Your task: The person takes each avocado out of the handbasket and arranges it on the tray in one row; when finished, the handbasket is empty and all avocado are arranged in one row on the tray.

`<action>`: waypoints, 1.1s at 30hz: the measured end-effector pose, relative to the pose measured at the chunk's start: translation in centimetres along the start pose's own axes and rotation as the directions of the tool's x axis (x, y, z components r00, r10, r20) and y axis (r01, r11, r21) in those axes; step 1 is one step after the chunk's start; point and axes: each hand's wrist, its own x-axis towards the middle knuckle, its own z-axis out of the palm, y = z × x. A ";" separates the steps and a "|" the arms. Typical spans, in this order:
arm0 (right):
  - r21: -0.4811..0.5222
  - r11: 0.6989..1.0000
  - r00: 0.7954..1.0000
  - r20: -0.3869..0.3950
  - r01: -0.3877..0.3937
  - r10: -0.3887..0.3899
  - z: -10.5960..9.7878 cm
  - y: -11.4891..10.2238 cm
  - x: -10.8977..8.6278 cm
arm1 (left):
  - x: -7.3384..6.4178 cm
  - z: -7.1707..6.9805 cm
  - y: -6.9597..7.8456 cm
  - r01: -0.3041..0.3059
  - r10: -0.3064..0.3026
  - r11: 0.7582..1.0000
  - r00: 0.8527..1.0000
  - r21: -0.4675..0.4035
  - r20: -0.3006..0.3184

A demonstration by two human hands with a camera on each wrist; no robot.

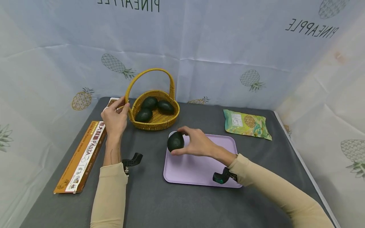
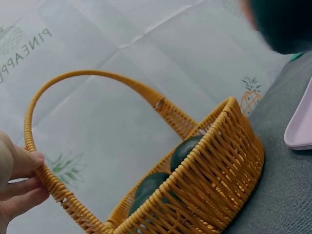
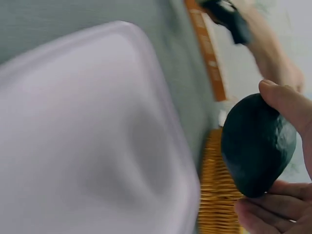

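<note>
A dark green avocado [image 1: 175, 141] is held between the thumb and fingers of my right hand [image 1: 196, 142], above the far left corner of a lilac tray [image 1: 196, 171]. The right wrist view shows the same avocado [image 3: 256, 146] gripped at its two sides. My left hand [image 1: 115, 117] pinches the handle of a yellow wicker basket [image 1: 154, 126] on its left side. In the left wrist view the fingertips meet the handle [image 2: 36, 161] low on its arch. Inside the basket lie three more avocados [image 1: 149, 103].
Left of the basket lies a long orange-brown pasta box [image 1: 82, 158], partly behind my left arm. A green and yellow snack packet [image 1: 247, 124] is at the back right of the grey table [image 1: 182, 205]. A pineapple-print cloth [image 1: 211, 38] hangs behind.
</note>
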 end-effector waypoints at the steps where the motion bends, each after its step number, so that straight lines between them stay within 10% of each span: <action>1: -0.006 1.000 1.000 0.006 0.005 -0.005 0.4 0.2 -0.5 | 0.0 0.0 0.0 -0.002 0.002 1.000 1.000 -0.003 0.000; 33: -0.153 0.988 0.999 0.036 -0.029 0.035 4.4 2.3 -1.7 | -0.3 0.1 -0.3 -0.019 0.019 1.000 1.000 -0.003 -0.011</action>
